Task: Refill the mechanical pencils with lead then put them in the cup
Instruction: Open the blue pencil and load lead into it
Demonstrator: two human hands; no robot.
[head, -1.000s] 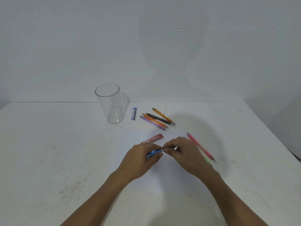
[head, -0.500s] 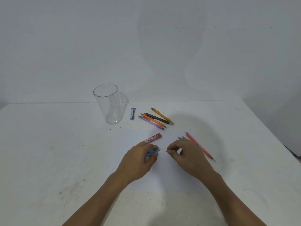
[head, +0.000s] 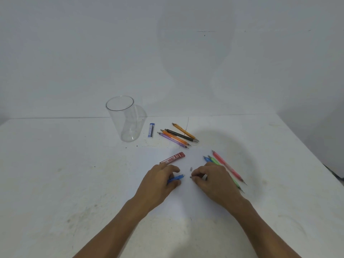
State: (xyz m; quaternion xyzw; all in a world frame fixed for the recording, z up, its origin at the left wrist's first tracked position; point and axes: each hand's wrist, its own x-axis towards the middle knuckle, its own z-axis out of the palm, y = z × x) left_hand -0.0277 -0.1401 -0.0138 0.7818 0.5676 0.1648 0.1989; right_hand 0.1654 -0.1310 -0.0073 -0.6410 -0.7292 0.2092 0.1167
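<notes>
Before the cup (head: 122, 118), the blue pencil (head: 177, 178), judged light and slick, is gripped by the left hand (head: 158, 181); a tiny piece (head: 191, 177) is pinched in the right hand (head: 216, 180) fingers (head: 198, 173).

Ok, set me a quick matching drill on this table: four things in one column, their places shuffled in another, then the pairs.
1 cup
2 red lead case
3 blue lead case
4 pink pencil

A just beyond the left hand
B upright, back left
C right of the right hand
D beside the cup

Pairs: 1-B, 2-A, 3-D, 4-C
</notes>
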